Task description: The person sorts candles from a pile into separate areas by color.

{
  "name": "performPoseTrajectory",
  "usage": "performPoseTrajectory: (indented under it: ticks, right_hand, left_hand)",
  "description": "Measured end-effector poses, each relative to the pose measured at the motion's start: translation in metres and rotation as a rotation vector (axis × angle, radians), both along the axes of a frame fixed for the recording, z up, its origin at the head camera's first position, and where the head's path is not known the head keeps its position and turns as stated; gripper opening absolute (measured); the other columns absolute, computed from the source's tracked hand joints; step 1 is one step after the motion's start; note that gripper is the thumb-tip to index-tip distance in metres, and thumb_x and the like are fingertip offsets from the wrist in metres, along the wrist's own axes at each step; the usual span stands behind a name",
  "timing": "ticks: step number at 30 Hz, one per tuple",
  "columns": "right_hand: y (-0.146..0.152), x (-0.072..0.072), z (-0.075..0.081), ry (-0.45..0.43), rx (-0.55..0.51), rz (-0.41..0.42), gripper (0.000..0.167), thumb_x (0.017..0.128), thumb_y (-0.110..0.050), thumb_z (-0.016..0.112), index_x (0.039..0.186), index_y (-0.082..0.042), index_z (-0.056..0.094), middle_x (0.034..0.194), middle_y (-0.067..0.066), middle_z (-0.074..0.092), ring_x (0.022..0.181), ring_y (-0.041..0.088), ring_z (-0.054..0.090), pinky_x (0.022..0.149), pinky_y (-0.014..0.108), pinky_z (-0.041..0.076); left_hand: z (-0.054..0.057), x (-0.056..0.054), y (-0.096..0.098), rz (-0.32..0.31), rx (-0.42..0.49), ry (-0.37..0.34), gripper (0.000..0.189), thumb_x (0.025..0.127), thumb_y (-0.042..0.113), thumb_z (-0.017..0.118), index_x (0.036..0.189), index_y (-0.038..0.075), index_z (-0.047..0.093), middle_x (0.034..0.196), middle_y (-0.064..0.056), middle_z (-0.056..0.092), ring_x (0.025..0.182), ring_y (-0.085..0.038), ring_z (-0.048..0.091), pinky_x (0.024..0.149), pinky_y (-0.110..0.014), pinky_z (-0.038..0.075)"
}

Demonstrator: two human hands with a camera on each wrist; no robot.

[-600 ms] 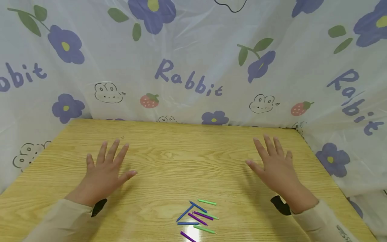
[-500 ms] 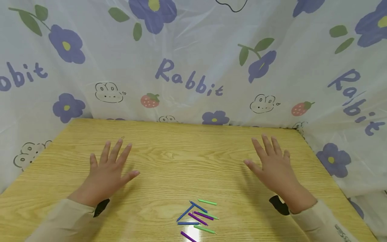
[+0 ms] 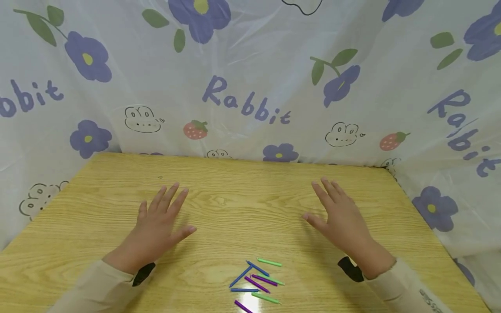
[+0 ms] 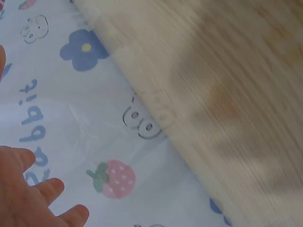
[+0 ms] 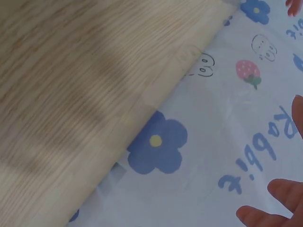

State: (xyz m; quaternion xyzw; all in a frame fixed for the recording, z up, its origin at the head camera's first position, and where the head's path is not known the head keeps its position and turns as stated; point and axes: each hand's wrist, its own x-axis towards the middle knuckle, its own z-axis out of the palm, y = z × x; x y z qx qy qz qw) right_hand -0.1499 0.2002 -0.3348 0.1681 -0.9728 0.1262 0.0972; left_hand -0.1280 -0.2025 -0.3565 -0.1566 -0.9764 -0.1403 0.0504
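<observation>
In the head view, my left hand is held above the left part of the wooden table, fingers spread and holding nothing. My right hand hovers over the right part, likewise spread and holding nothing. Between them, nearer the front edge, lies a loose group of thin candles: green, blue and purple. Some cross or touch one another, and a purple candle is cut off by the frame. Fingertips show at the left wrist view's lower left; other fingertips show at the right wrist view's right side.
A white sheet printed with flowers, rabbits and strawberries hangs behind the table and along both sides. Dark straps show at the wrists, under light sleeves.
Both hands have moved inward, the left one to the right and the right one to the left. The candles lie as before; the head view has shifted slightly.
</observation>
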Motion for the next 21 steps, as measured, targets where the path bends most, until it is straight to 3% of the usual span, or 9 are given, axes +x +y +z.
performPoseTrajectory:
  ticks: [9, 21]
  right_hand:
    - [-0.016, 0.003, -0.005, -0.001, -0.100, 0.055, 0.078, 0.084, -0.035, 0.074, 0.148, -0.008, 0.038, 0.150, 0.017, 0.037, 0.132, 0.041, 0.041, 0.099, 0.058, 0.039]
    - [-0.041, 0.011, -0.014, -0.085, -0.172, 0.128, 0.072, 0.083, -0.030, 0.076, 0.144, -0.010, 0.045, 0.147, 0.012, 0.044, 0.130, 0.037, 0.045, 0.098, 0.053, 0.043]
  left_hand:
    - [-0.005, 0.004, 0.021, -0.096, 0.055, 0.067, 0.082, 0.089, 0.042, 0.066, 0.152, 0.009, 0.025, 0.155, -0.018, 0.021, 0.138, -0.043, 0.025, 0.101, -0.071, 0.022]
    - [-0.007, 0.014, 0.042, -0.195, 0.192, -0.013, 0.082, 0.088, 0.036, 0.070, 0.153, 0.015, 0.026, 0.156, -0.014, 0.025, 0.135, -0.044, 0.032, 0.102, -0.067, 0.028]
